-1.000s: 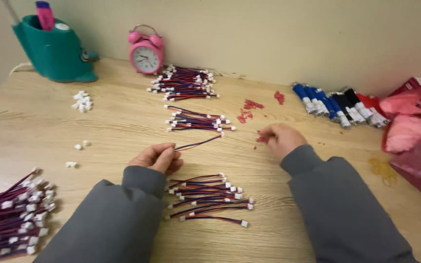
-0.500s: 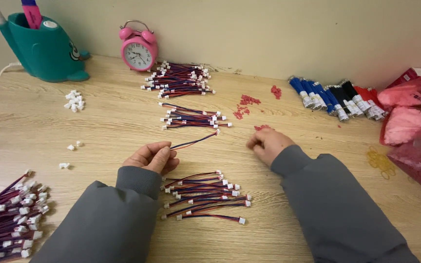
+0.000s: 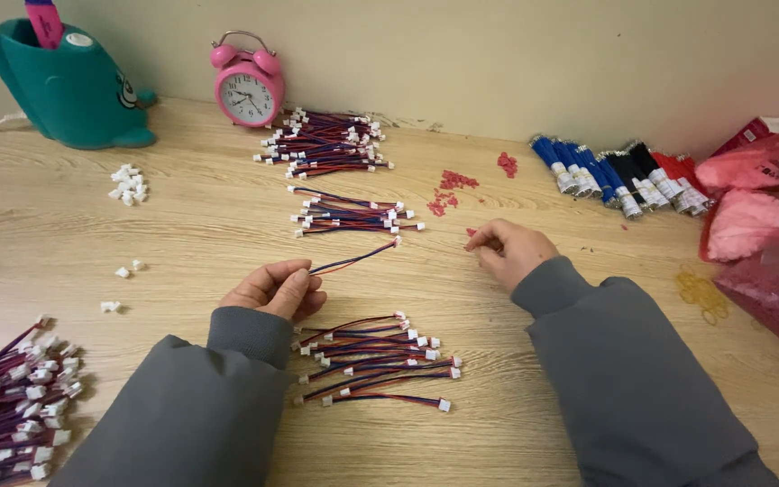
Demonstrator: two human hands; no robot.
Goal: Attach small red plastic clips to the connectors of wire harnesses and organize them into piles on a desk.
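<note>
My left hand [image 3: 277,289] pinches one end of a short red-and-blue wire lead [image 3: 353,258] whose white connector points up and to the right. My right hand [image 3: 508,249] rests on the wooden table with its fingertips closed on a small red piece [image 3: 471,233]. A pile of finished leads [image 3: 376,356] lies between my forearms. Two more bundles of leads [image 3: 353,215] [image 3: 325,144] lie farther back, and small red pieces [image 3: 448,194] are scattered just beyond my right hand.
A pink alarm clock [image 3: 247,92] and a teal pen holder [image 3: 69,86] stand at the back. Loose white connectors [image 3: 128,183] lie at left, a large wire bundle [image 3: 11,410] at bottom left. Blue, black and red wire bundles [image 3: 624,171] and pink bags [image 3: 759,225] sit at right.
My right hand has drawn back from the scattered red pieces toward me and the left. My left hand has kept hold of the lead.
</note>
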